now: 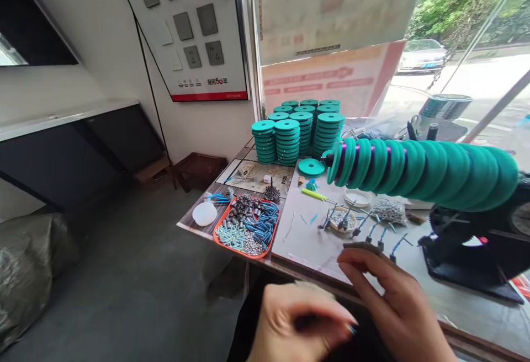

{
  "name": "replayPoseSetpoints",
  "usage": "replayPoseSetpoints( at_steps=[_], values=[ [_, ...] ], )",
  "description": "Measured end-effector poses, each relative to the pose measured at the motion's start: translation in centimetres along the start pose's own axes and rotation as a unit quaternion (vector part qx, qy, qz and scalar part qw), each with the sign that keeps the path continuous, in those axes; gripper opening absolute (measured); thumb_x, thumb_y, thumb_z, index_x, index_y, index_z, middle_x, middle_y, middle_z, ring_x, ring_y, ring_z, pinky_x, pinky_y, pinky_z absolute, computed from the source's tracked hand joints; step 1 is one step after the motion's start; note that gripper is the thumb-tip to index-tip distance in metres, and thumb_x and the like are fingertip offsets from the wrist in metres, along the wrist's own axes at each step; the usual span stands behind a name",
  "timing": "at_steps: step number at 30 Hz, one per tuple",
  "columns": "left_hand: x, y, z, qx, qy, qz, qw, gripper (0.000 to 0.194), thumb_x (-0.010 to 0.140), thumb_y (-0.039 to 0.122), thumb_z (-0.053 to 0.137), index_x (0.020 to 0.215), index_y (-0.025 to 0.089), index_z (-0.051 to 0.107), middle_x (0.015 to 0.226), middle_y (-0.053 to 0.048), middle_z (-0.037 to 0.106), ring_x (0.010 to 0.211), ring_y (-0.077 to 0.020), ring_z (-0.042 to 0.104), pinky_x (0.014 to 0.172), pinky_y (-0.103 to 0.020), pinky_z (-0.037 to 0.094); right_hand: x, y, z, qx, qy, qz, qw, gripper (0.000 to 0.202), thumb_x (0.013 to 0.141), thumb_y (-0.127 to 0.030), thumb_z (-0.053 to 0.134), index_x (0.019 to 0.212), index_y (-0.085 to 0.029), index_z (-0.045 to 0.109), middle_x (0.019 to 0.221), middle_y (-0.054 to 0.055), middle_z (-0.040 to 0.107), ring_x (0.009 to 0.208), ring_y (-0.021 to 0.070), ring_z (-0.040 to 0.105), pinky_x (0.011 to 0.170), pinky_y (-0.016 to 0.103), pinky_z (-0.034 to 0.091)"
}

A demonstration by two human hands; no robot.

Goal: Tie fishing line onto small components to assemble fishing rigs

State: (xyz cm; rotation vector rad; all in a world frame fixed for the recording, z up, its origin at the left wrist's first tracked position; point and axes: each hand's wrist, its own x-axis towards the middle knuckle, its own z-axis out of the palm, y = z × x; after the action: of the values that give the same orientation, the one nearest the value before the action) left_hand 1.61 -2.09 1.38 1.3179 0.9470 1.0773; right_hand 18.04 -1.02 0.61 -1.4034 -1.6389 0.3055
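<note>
My left hand (pixel 304 320) is at the bottom middle, blurred. Its thumb and fingers pinch a small thin piece with a blue tip (pixel 351 329). My right hand (pixel 391 290) is just right of it, in front of the table edge. Its thumb and forefinger come together at the tips, and I cannot make out what is between them. Pale wraps (pixel 368 250) cover some fingertips. Beyond the right hand, several small blue-and-dark assemblies (pixel 368 235) lie in a row on the white board (pixel 304 249), near a round dish of white beads (pixel 342 221).
An orange tray (pixel 239 253) holds sorted small parts, with a white round lid (pixel 204 214) beside it. Stacks of teal discs (pixel 287 144) stand at the back. A long row of teal discs on a spindle (pixel 426 171) juts over the table from a black stand (pixel 467 268).
</note>
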Motion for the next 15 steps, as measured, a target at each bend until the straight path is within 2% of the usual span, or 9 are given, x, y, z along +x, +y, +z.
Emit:
replayPoseSetpoints(
  at_steps=[2,4,7,9,11,13,15],
  values=[
    [1.2,-0.2,-0.1,-0.069,0.028,-0.057,0.996,0.015,0.061,0.032,0.08,0.063,0.02,0.071,0.056,0.0,0.067,0.053,-0.0127,0.06,0.057,-0.023,0.05,-0.7,-0.5,-0.8,0.117,-0.027,0.076,0.99,0.015,0.088,-0.035,0.05,0.082,-0.023,0.058,0.066,-0.002,0.059,0.06,0.0132,0.058,0.054,0.018,0.046],
    [1.5,-0.6,-0.1,-0.119,0.069,-0.112,0.984,0.012,0.058,0.027,0.081,0.063,0.02,0.073,0.056,0.0,0.067,0.054,-0.0121,0.059,0.058,-0.021,0.049,-1.3,-0.9,-1.4,0.193,-0.078,0.127,0.97,0.022,0.088,-0.039,0.048,0.076,-0.022,0.058,0.061,-0.002,0.053,0.057,0.013,0.053,0.051,0.018,0.045],
    [1.2,-1.2,0.2,-0.133,0.075,-0.133,0.979,0.013,0.056,0.026,0.081,0.061,0.018,0.072,0.054,-0.001,0.066,0.054,-0.0116,0.058,0.057,-0.02,0.046,-1.8,-1.1,-1.6,0.22,-0.105,0.146,0.959,0.027,0.088,-0.041,0.047,0.072,-0.021,0.057,0.06,-0.002,0.052,0.056,0.0133,0.052,0.051,0.019,0.045],
    [1.0,-1.6,0.5,-0.129,0.069,-0.131,0.981,0.013,0.056,0.026,0.081,0.059,0.017,0.072,0.053,0.0,0.065,0.052,-0.0111,0.056,0.056,-0.02,0.045,-1.7,-1.0,-1.3,0.159,-0.087,0.106,0.978,0.023,0.088,-0.038,0.049,0.075,-0.021,0.058,0.063,-0.001,0.056,0.058,0.0136,0.056,0.051,0.019,0.046],
    [0.8,-1.9,0.6,-0.114,0.075,-0.114,0.984,0.012,0.057,0.026,0.081,0.059,0.018,0.071,0.054,0.0,0.064,0.053,-0.0104,0.054,0.056,-0.019,0.044,-1.2,-0.6,-0.6,0.028,-0.046,0.025,0.998,0.021,0.089,-0.033,0.046,0.08,-0.02,0.06,0.068,0.001,0.062,0.06,0.0141,0.06,0.054,0.019,0.048],
    [0.8,-2.2,0.6,-0.1,0.083,-0.097,0.987,0.012,0.057,0.026,0.081,0.06,0.017,0.071,0.055,0.001,0.063,0.055,-0.0098,0.053,0.057,-0.018,0.043,-0.1,0.0,0.3,-0.106,-0.006,-0.046,0.993,0.026,0.091,-0.03,0.041,0.082,-0.018,0.062,0.073,0.005,0.066,0.063,0.0163,0.063,0.057,0.023,0.049],
    [0.8,-2.5,0.4,-0.104,0.081,-0.103,0.986,0.015,0.056,0.028,0.082,0.059,0.017,0.071,0.054,0.001,0.063,0.053,-0.0094,0.052,0.055,-0.018,0.042,1.2,0.5,1.3,-0.186,0.009,-0.074,0.98,0.032,0.091,-0.027,0.037,0.08,-0.018,0.065,0.07,0.007,0.066,0.063,0.0197,0.064,0.056,0.027,0.048]
  ],
)
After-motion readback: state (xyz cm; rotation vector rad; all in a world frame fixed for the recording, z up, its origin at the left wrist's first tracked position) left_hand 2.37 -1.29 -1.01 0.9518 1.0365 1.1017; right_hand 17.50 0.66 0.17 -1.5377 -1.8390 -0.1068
